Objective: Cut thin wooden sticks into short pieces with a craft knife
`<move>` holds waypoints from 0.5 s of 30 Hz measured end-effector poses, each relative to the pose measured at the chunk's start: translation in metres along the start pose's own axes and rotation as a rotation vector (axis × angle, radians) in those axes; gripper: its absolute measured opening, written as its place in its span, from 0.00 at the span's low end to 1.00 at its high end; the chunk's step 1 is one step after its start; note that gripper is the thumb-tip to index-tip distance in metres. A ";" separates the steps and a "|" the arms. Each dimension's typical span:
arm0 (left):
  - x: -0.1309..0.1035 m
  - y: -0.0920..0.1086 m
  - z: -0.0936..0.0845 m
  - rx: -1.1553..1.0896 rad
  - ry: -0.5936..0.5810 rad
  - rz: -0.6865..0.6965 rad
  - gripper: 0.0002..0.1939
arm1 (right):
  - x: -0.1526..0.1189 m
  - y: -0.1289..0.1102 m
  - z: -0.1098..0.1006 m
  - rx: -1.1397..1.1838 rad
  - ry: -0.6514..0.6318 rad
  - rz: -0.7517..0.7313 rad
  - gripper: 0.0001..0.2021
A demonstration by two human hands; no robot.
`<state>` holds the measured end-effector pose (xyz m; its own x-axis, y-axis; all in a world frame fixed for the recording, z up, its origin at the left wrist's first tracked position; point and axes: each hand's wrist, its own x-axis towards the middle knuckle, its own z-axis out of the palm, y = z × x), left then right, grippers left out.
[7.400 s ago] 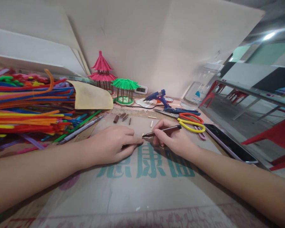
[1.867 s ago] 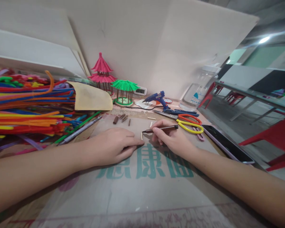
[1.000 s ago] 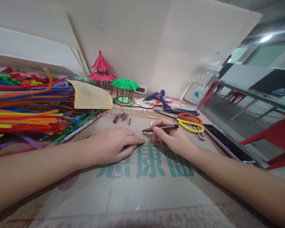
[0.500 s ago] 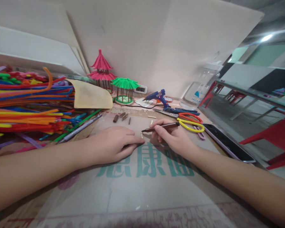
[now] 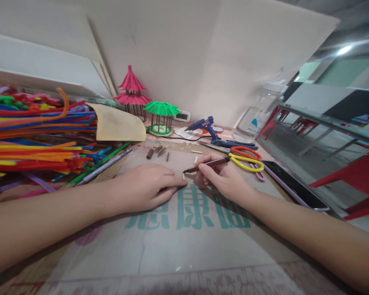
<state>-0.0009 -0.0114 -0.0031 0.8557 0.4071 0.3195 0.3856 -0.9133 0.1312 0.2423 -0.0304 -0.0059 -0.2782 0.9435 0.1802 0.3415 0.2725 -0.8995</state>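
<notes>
A brown marker pen (image 5: 207, 165) is pinched in my right hand (image 5: 221, 177), its tip pointing left and touching the top of a short pale stick (image 5: 183, 176). The fingers of my left hand (image 5: 150, 186) lie close together on the clear table cover, and the index fingertip holds that stick down. Beyond my left hand lie the brown pen cap (image 5: 149, 154) and several short brown sticks (image 5: 161, 150). Two more pale pieces, one of them a short stick (image 5: 197, 152), rest behind my right hand.
Bundles of coloured pipe cleaners (image 5: 33, 155) fill the left side. At the back stand a pink-roofed pagoda (image 5: 132, 98), a green-roofed pavilion (image 5: 162, 108) and a blue glue gun (image 5: 204, 123). To the right are scissors (image 5: 246, 157), a phone (image 5: 295, 184) and a clear bottle (image 5: 255, 116).
The marker has tilted slightly and its back end has shifted a little left and down, with its tip still at the pale stick. My left hand stays in place.
</notes>
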 end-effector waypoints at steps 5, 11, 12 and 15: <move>-0.001 0.000 0.000 -0.011 -0.006 -0.011 0.17 | 0.000 -0.001 0.001 0.020 0.007 0.000 0.10; 0.000 0.000 -0.001 -0.024 -0.023 -0.013 0.17 | -0.002 -0.006 0.000 0.051 -0.030 0.024 0.12; 0.000 0.000 -0.001 -0.029 -0.029 -0.017 0.17 | -0.003 -0.006 -0.001 0.056 -0.034 0.030 0.12; 0.000 0.000 -0.001 -0.039 -0.033 -0.027 0.17 | -0.002 -0.005 0.000 0.059 -0.015 0.032 0.12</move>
<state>-0.0015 -0.0119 -0.0025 0.8563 0.4309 0.2847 0.3953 -0.9016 0.1757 0.2415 -0.0337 -0.0021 -0.2813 0.9485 0.1454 0.2968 0.2301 -0.9268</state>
